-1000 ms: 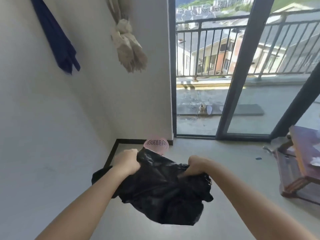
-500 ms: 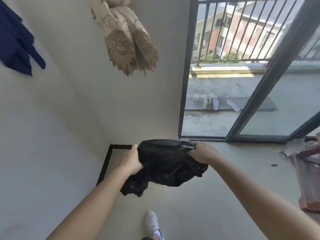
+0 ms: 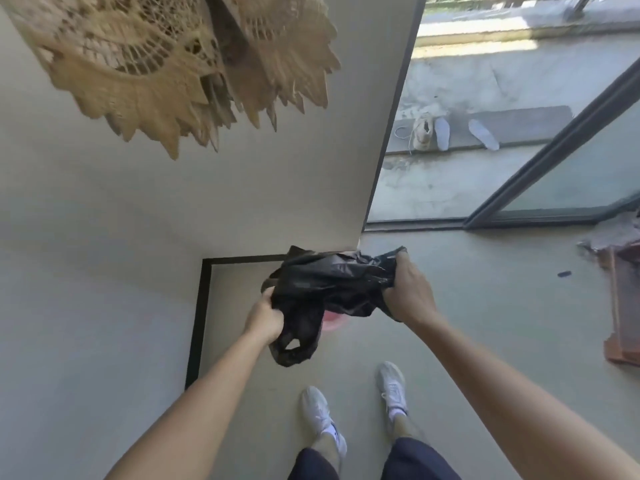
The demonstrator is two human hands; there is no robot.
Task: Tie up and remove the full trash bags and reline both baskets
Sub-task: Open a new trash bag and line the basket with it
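A crumpled black trash bag (image 3: 329, 289) is stretched between both hands in the room's corner. My left hand (image 3: 264, 318) grips its lower left edge, where a handle loop hangs down. My right hand (image 3: 408, 292) is closed on its upper right edge. Under the bag a sliver of the pink basket (image 3: 333, 321) shows; the bag hides the rest of it.
White walls meet just behind the bag, with a black skirting line (image 3: 198, 323) on the floor. A straw fringed hanging (image 3: 180, 71) is overhead. A wooden piece of furniture (image 3: 623, 299) stands at right. The balcony door (image 3: 554, 157) is open, shoes outside. My feet (image 3: 353, 407) are close below.
I have stepped nearer the corner and the view has tilted down. Both hands have lowered the black bag over the pink basket, which is now mostly covered.
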